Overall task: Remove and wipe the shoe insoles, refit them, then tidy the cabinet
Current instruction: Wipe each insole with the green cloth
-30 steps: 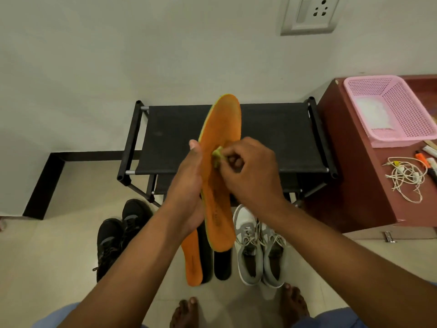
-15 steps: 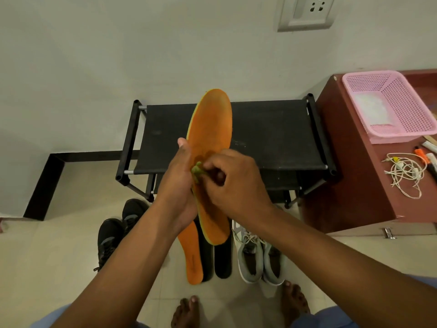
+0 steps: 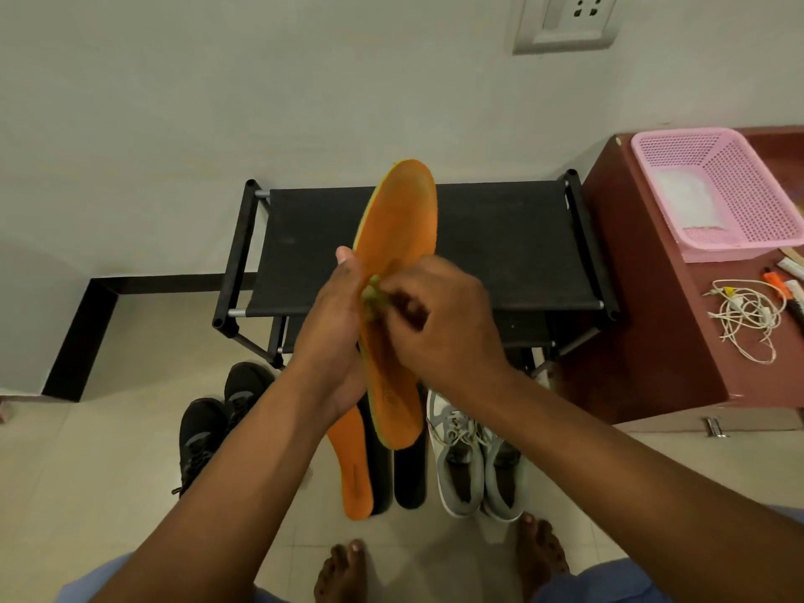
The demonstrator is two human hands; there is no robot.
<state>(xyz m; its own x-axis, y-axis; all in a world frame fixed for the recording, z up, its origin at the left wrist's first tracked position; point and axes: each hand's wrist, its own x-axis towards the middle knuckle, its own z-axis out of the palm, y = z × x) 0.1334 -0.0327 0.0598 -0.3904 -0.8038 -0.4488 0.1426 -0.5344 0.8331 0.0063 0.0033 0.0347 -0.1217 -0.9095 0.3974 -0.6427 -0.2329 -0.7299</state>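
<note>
The fingers (image 3: pixel 393 293) of the right hand (image 3: pixel 439 324) are curled tight, pinching a small green wad of cloth (image 3: pixel 371 296) and pressing it against the face of an orange insole (image 3: pixel 398 272) about halfway along its length. The left hand (image 3: pixel 333 332) grips that insole from its left edge, thumb tip showing beside the rim and palm wrapped behind the lower half, so the insole stands nearly upright in the air with its toe end tilted toward the far wall and its heel end hanging near the floor. A yellow-green rim runs along the insole's left edge. Below the hands, on the tiled floor, a second orange insole (image 3: pixel 354 467) lies flat with two black insoles (image 3: pixel 409 476) just to its right, all pointing away from the person. A pair of grey sneakers (image 3: pixel 474 463) stands right of the black insoles, and a pair of black shoes (image 3: pixel 217 420) sits to the left, well apart from the grey pair. Beyond the hands a black shoe rack (image 3: pixel 500 245) stands against the wall. To the right, a dark red cabinet (image 3: pixel 652 332) carries a pink basket (image 3: pixel 739 198) at its far end and a tangle of white cable (image 3: pixel 748 315) nearer. The person's bare feet (image 3: pixel 343 572) show at the near edge.
</note>
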